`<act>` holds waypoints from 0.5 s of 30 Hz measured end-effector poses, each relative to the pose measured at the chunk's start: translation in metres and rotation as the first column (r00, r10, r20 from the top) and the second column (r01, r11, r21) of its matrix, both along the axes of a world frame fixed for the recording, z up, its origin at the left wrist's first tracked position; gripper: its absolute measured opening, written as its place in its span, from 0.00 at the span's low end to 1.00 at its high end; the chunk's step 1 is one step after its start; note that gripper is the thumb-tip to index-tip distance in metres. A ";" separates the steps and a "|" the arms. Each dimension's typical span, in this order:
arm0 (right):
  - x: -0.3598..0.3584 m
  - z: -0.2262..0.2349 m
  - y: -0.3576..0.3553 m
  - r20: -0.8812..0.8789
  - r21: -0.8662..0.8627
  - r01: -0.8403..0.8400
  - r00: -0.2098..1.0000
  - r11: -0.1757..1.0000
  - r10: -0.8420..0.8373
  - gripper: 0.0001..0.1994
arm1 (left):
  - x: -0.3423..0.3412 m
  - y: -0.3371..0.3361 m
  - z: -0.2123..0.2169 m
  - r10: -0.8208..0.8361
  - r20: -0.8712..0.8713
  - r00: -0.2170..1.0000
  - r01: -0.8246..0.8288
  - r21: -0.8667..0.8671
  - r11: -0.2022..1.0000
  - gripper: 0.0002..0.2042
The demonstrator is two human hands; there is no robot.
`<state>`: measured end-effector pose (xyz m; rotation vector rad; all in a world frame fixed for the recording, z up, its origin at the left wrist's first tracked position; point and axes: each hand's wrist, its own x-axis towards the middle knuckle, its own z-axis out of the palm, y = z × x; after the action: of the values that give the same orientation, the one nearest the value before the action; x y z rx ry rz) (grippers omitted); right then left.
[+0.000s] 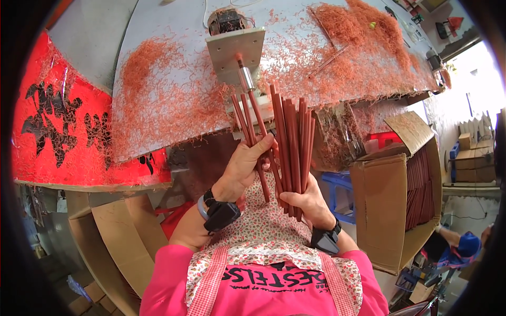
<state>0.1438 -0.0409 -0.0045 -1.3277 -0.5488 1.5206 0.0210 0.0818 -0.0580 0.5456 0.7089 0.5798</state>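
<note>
Palms are hidden, both hands being seen from the back. A bundle of red sticks [293, 152] is gripped upright by the right hand [307, 200], fingers clenched round its lower end. A few separate red sticks [252, 131] are pinched by the left hand [243, 167], one being fed toward the metal spindle [245, 76]. Further right, more sticks are stacked in an open cardboard box [385, 210]. Beyond, the grey table [174, 47] is strewn with red shavings [153, 100].
</note>
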 end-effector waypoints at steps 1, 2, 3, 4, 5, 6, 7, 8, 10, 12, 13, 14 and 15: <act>-0.001 0.000 0.000 -0.014 0.012 -0.002 1.000 1.000 0.002 0.25 | -0.001 0.004 0.000 -0.017 0.015 1.000 0.017 0.011 1.000 0.12; 0.000 -0.001 -0.004 -0.012 0.010 0.009 1.000 1.000 -0.009 0.25 | 0.001 0.006 0.000 -0.046 0.031 0.998 0.045 0.019 0.999 0.12; 0.003 -0.001 -0.008 0.002 -0.001 0.003 1.000 1.000 -0.003 0.26 | 0.002 0.007 0.000 -0.075 0.047 0.996 0.074 0.029 0.997 0.12; 0.006 -0.001 -0.013 0.016 -0.012 -0.001 1.000 1.000 0.002 0.26 | 0.003 0.002 0.001 -0.088 0.051 0.995 0.086 0.029 0.996 0.12; 0.010 -0.001 -0.018 0.032 -0.021 -0.004 0.999 1.000 0.004 0.27 | 0.003 -0.007 0.002 -0.078 0.014 0.997 0.078 0.024 0.997 0.12; 0.011 -0.001 -0.023 0.039 -0.019 0.014 0.999 1.000 -0.013 0.27 | 0.003 -0.018 0.004 -0.072 -0.021 0.997 0.072 0.020 0.997 0.11; 0.015 0.003 -0.026 0.041 0.003 -0.012 0.999 1.000 0.012 0.27 | 0.010 -0.023 0.010 -0.091 -0.045 0.995 0.092 0.027 0.995 0.11; 0.020 0.006 -0.029 0.048 0.028 -0.034 0.998 0.999 0.032 0.28 | 0.016 -0.026 0.019 -0.061 -0.106 0.993 0.063 0.017 0.998 0.11; 0.042 0.013 -0.027 0.033 0.021 -0.087 0.996 0.996 0.087 0.30 | 0.029 -0.026 0.018 -0.005 -0.111 0.994 0.005 0.000 1.000 0.10; 0.061 0.013 -0.021 0.021 0.045 -0.111 0.994 0.993 0.110 0.30 | 0.044 -0.014 0.014 0.027 -0.065 0.998 -0.025 0.025 0.999 0.10; 0.069 0.008 -0.020 0.043 0.087 -0.106 0.994 0.991 0.102 0.29 | 0.052 -0.011 0.013 0.035 -0.067 0.997 -0.031 0.059 0.998 0.10; 0.075 0.011 -0.020 0.039 0.102 -0.159 0.987 0.982 0.155 0.29 | 0.059 -0.014 0.016 -0.010 -0.053 0.999 0.014 0.068 0.998 0.10; 0.083 0.014 -0.021 0.036 0.115 -0.213 0.977 0.970 0.210 0.29 | 0.065 -0.019 0.020 0.037 -0.070 0.997 -0.029 0.103 0.994 0.10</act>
<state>0.2268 -0.0620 0.0097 -1.2271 -0.8047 1.6193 0.0863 0.0633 -0.0383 0.6536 0.7604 0.6323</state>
